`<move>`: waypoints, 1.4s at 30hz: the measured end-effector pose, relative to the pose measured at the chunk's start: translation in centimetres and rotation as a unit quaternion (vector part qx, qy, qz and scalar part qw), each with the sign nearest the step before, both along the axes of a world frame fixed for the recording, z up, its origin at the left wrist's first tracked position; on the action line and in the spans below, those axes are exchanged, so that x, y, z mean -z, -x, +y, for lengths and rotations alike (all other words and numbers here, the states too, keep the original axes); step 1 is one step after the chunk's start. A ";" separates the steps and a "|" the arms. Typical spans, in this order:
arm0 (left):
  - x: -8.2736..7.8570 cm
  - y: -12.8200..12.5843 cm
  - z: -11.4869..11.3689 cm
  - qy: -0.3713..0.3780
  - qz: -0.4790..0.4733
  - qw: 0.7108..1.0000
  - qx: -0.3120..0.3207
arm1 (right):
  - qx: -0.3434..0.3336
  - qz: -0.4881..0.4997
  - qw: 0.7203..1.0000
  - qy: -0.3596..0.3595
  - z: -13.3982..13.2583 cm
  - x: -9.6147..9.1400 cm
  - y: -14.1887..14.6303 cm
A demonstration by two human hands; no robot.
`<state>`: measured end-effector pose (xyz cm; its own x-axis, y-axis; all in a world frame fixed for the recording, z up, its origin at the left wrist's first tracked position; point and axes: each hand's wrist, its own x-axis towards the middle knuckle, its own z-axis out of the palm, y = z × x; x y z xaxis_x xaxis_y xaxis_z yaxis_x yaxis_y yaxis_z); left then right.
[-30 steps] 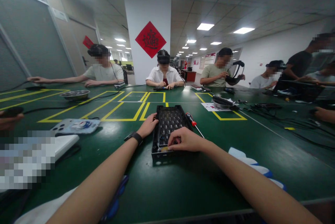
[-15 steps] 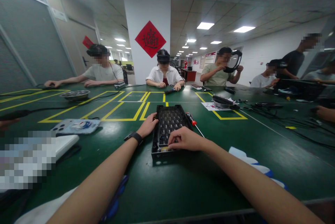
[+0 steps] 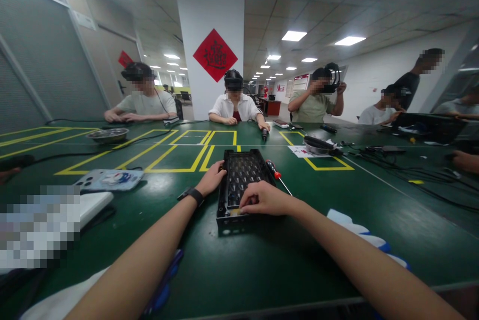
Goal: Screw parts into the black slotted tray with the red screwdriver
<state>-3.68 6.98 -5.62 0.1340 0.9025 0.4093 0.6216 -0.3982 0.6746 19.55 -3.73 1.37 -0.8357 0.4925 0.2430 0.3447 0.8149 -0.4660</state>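
A black rectangular casing (image 3: 221, 205) lies on the green table in front of me, its inside filled with rows of small pale, pointed shapes. My left hand (image 3: 212, 179), with a dark band on the wrist, grips the casing's left wall. At the near end, my right hand (image 3: 264, 199) reaches in from the right with thumb and fingertips pinched together. Beside those fingertips is a small yellowish part (image 3: 234, 212); whatever the pinch holds is hidden. A screwdriver (image 3: 276, 173) with a red and black handle rests against the casing's right side.
White-and-blue gloves (image 3: 359, 230) lie to the right, and more glove fabric shows under my left forearm. A patterned phone (image 3: 127, 180) and a metal bowl (image 3: 108, 135) are on the left. Cables (image 3: 396, 173) spread at right. Several people sit around the table.
My hands and the casing stay almost unchanged. Across the table, one person's hand has shifted a dark tool rightward; the person at left has drawn an outstretched arm in.
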 end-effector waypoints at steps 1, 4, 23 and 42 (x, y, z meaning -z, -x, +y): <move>0.0 0.0 0.0 0.000 -0.002 1.000 0.000 | 0.002 -0.001 1.000 -0.001 0.0 0.0 0.0; -0.1 0.0 0.0 -0.002 -0.005 1.000 -0.003 | 0.002 -0.001 1.000 0.004 0.0 0.0 0.0; 0.1 0.0 0.1 -0.001 0.010 1.000 0.000 | -0.016 -0.037 0.996 -0.080 0.1 -0.3 0.2; 0.0 0.0 0.0 -0.003 0.000 1.000 -0.003 | 0.016 0.003 1.000 -0.005 -0.3 -0.2 0.2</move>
<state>-3.65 6.94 -5.62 0.1289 0.9006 0.4151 0.6234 -0.3992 0.6723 19.32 -4.05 1.52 -0.8175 0.5173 0.2533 0.3685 0.8077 -0.4602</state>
